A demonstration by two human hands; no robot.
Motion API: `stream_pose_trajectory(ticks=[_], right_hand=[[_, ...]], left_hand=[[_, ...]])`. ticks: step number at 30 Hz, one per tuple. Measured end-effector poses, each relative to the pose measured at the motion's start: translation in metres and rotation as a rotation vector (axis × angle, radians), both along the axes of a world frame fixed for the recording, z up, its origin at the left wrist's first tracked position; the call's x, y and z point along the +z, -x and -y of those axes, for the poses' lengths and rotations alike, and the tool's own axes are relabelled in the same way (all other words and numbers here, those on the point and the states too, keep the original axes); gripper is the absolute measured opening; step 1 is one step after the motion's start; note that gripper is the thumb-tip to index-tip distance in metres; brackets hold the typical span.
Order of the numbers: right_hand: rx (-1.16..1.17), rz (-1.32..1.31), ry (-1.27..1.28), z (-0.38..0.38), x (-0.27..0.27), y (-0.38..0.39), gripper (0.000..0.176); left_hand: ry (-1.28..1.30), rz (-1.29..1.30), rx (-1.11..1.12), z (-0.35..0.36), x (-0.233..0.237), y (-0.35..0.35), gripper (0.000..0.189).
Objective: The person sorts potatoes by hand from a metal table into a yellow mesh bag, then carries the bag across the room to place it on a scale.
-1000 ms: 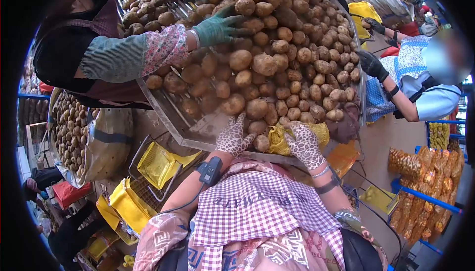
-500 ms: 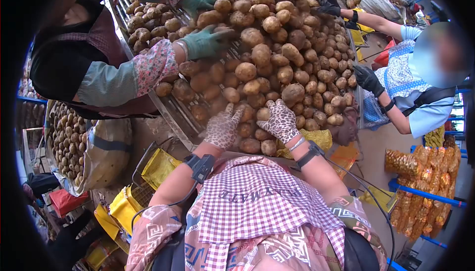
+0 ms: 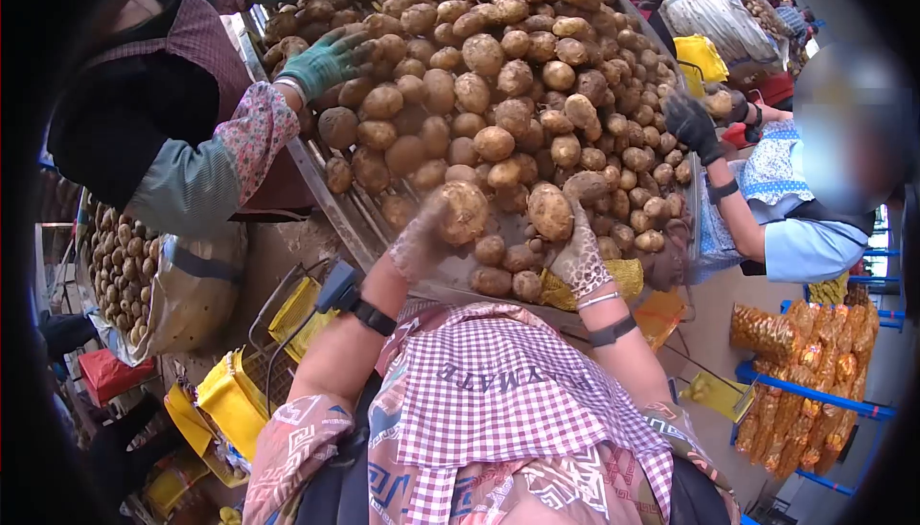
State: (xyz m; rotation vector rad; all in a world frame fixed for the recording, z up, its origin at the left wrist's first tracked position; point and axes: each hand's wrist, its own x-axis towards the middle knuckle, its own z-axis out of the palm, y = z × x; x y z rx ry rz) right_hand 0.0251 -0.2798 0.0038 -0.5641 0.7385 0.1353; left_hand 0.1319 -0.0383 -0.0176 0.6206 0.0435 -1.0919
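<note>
Both my hands wear leopard-print gloves at the near edge of a slatted sorting table [image 3: 331,185] heaped with potatoes [image 3: 494,143]. My left hand [image 3: 420,240], blurred by motion, is closed round a large potato [image 3: 463,211], its fingers mostly hidden. My right hand [image 3: 580,255] grips an oval potato [image 3: 551,212] from its right side. Below and between them, several smaller potatoes [image 3: 491,282] lie by the table's edge. A yellow mesh bag [image 3: 623,278] is bunched just right of my right wrist.
Across on the left, a co-worker's green-gloved hand [image 3: 326,65] reaches over the potatoes. At right, another co-worker's dark-gloved hand [image 3: 692,125] is at the table edge. A big sack of potatoes [image 3: 206,281] stands at left; filled orange mesh bags [image 3: 815,372] are stacked at right.
My hands have gone from resting open on the potatoes to each holding one, and have moved apart. The left co-worker's hands have drawn back left; the right co-worker's hands have shifted.
</note>
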Motion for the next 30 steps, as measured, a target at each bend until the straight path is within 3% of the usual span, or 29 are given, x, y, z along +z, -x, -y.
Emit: stream_pose_trajectory(ticks=[2, 5, 7, 8, 10, 12, 14, 15, 17, 18, 20, 22, 23, 25, 26, 28, 29, 30], right_hand=[[0.017, -0.030, -0.040, -0.017, 0.009, -0.007, 0.059], [0.192, -0.076, -0.087, -0.059, 0.038, -0.026, 0.065], [0.267, -0.082, -0.178, -0.079, 0.034, -0.034, 0.065], [0.314, -0.084, -0.271, -0.090, 0.032, -0.038, 0.065], [0.447, -0.061, -0.259, -0.122, 0.045, -0.043, 0.064], [0.721, -0.107, -0.043, -0.158, 0.055, -0.045, 0.064], [0.818, 0.010, -0.128, -0.171, 0.028, -0.040, 0.054], [0.992, 0.109, 0.002, -0.168, 0.018, -0.042, 0.048], [1.263, 0.318, 0.360, -0.181, 0.046, -0.053, 0.035], [1.279, 0.320, 0.346, -0.186, 0.045, -0.053, 0.035], [1.128, 0.343, 0.846, -0.183, 0.043, -0.052, 0.032], [1.104, 0.267, 0.913, -0.168, 0.028, -0.048, 0.030], [1.072, 0.239, 0.969, -0.158, 0.015, -0.042, 0.029], [1.077, 0.224, 1.194, -0.126, -0.004, -0.023, 0.026], [0.948, 0.364, 1.204, -0.118, -0.007, -0.011, 0.025], [0.850, 0.299, 1.452, -0.103, 0.005, -0.003, 0.026], [0.713, 0.219, 1.495, -0.092, 0.002, -0.001, 0.027], [0.575, 0.145, 1.530, -0.080, 0.000, -0.002, 0.028]], left_hand=[[0.088, -0.052, 0.020, -0.012, -0.009, 0.007, 0.070], [0.098, -0.031, 0.218, -0.022, 0.011, 0.022, 0.063], [0.258, -0.295, 0.368, -0.039, 0.014, 0.029, 0.063], [0.257, -0.297, 0.404, -0.048, 0.011, 0.033, 0.063], [0.378, -0.254, 0.453, -0.072, 0.003, 0.043, 0.062], [0.308, -0.245, 0.605, -0.098, -0.012, 0.059, 0.064], [0.333, -0.369, 0.769, -0.120, -0.008, 0.075, 0.068], [0.336, -0.403, 0.868, -0.137, -0.019, 0.086, 0.071], [0.289, -0.353, 0.994, -0.166, 0.002, 0.101, 0.071], [0.256, -0.309, 1.072, -0.178, 0.010, 0.107, 0.072], [0.263, -0.258, 1.157, -0.216, -0.011, 0.117, 0.069], [0.068, -0.341, 1.201, -0.265, -0.072, 0.122, 0.064], [-0.109, -0.259, 1.148, -0.283, -0.098, 0.121, 0.062], [-0.467, -0.121, 0.952, -0.303, -0.137, 0.113, 0.058], [-0.670, -0.049, 0.841, -0.306, -0.147, 0.110, 0.057], [-1.232, 0.108, 0.606, -0.295, -0.151, 0.099, 0.047], [-1.214, 0.124, 0.592, -0.304, -0.175, 0.101, 0.047], [-1.292, 0.356, 0.494, -0.318, -0.213, 0.104, 0.044]])
